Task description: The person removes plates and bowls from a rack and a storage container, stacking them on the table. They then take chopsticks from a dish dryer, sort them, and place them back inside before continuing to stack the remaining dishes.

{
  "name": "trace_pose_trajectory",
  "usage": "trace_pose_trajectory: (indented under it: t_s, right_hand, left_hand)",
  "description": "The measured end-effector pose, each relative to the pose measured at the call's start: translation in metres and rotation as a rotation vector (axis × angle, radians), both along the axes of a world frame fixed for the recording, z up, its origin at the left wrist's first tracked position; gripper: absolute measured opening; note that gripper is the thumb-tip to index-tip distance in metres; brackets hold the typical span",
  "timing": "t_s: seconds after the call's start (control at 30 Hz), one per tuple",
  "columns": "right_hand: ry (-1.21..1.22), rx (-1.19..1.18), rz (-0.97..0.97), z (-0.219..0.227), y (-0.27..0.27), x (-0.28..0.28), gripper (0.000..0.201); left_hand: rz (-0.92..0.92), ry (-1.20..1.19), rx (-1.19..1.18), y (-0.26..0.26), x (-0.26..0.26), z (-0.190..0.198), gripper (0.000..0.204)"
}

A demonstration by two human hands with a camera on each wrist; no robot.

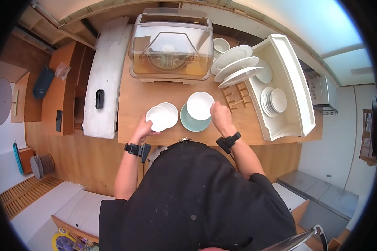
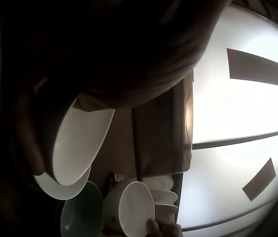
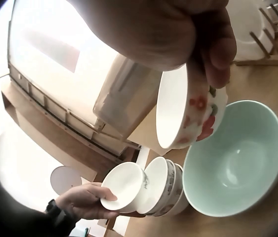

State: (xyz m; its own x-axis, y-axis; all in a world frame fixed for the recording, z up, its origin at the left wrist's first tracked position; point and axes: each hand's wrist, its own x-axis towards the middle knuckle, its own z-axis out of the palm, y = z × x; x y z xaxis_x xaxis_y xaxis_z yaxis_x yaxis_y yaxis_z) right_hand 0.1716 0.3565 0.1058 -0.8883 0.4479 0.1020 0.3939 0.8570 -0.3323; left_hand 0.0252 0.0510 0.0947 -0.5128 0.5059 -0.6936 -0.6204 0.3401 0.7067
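Observation:
My left hand grips a small white bowl by its rim, thumb over the edge. That bowl overlaps a stack of white bowls with patterned outsides. On the right, my right hand pinches the rim of another white bowl, which has red flowers on its outer wall and is tilted in the right wrist view. Below and nearer my body, a wide pale green bowl sits on the table, partly covered by the flowered bowl in the head view.
Behind the bowls stands a clear-lidded dish box. At the right are large white plates, a wooden peg rack and a white bin with stacked small dishes. The wooden table ends close to my body.

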Motion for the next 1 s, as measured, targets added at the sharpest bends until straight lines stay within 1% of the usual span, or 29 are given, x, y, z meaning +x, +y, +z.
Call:
trace_pose_trajectory:
  t_s: [0.1, 0.13, 0.2, 0.3, 0.4, 0.53, 0.6, 0.7, 0.8, 0.9, 1.0]
  right_hand:
    - [-0.035, -0.086, -0.018, -0.023, 0.008, 0.024, 0.031]
    - [-0.057, -0.107, -0.016, -0.024, 0.005, 0.028, 0.032]
    - [-0.097, -0.148, -0.015, -0.027, 0.001, 0.034, 0.033]
    - [-0.065, -0.233, -0.014, -0.045, -0.002, 0.035, 0.035]
    - [-0.083, -0.25, -0.026, -0.06, -0.006, 0.03, 0.03]
    - [-0.207, -0.281, -0.082, -0.054, -0.012, 0.02, 0.028]
    - [-0.226, -0.272, -0.086, -0.061, -0.011, 0.02, 0.032]
    - [-0.294, -0.215, -0.15, -0.049, -0.009, 0.019, 0.04]
    - [-0.409, -0.254, -0.234, -0.043, -0.006, 0.018, 0.048]
    - [-0.434, -0.441, -0.186, -0.061, -0.005, 0.02, 0.049]
    - [-0.401, -0.58, -0.259, -0.061, -0.013, 0.015, 0.048]
  left_hand:
    - [-0.023, -0.059, 0.008, 0.001, 0.0, 0.01, 0.059]
    - [-0.031, -0.072, 0.011, 0.002, 0.0, 0.011, 0.06]
    - [-0.035, -0.087, -0.003, 0.006, 0.0, 0.0, 0.06]
    - [-0.066, -0.088, -0.022, 0.019, -0.004, -0.007, 0.061]
    - [-0.086, -0.076, -0.053, 0.029, -0.009, -0.018, 0.061]
    - [-0.092, -0.127, -0.077, 0.034, -0.017, -0.029, 0.06]
    - [-0.117, -0.105, -0.074, 0.034, -0.019, -0.032, 0.057]
    - [-0.171, -0.08, -0.107, 0.033, -0.024, -0.047, 0.053]
    - [-0.202, -0.074, -0.122, 0.03, -0.025, -0.059, 0.05]
    - [-0.188, -0.044, -0.07, 0.027, -0.026, -0.075, 0.046]
    - [-0.18, 0.028, 0.025, 0.024, -0.027, -0.103, 0.044]
